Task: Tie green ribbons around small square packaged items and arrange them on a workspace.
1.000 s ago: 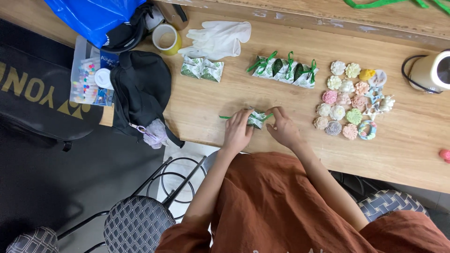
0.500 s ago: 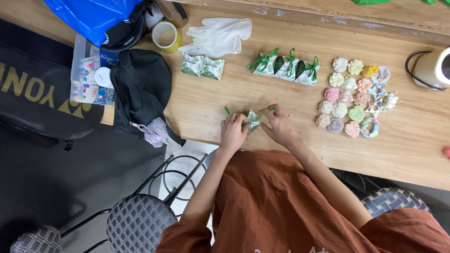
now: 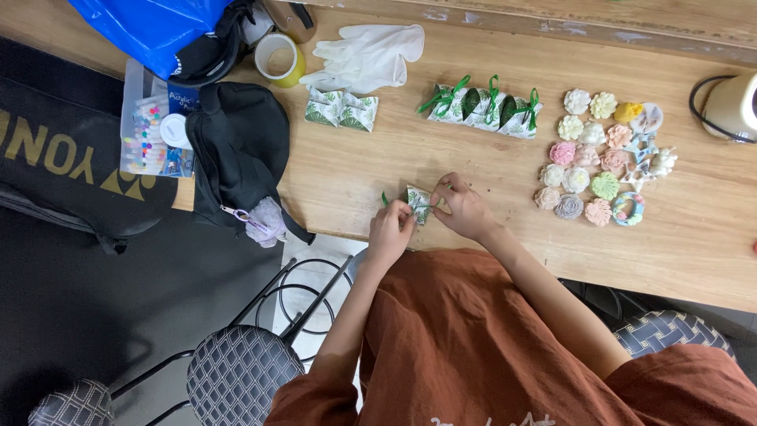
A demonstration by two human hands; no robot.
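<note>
Right now the leaf-print packet (image 3: 418,202) sits between my hands: left hand (image 3: 390,229) and right hand (image 3: 465,211) pinch its green ribbon (image 3: 384,197), left hand nearer me.

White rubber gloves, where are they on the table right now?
In the head view, the white rubber gloves lie at the wooden table's far edge, left of centre, between the yellow tape roll and the green-ribboned leaf-print packets.

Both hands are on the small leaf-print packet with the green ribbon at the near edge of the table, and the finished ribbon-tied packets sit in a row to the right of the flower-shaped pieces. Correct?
Not quite. In the head view the row of ribbon-tied packets lies to the left of the flower-shaped pieces, not the right. The rest holds: the left hand and right hand are both on the small leaf-print packet with the green ribbon near the table edge.
</note>
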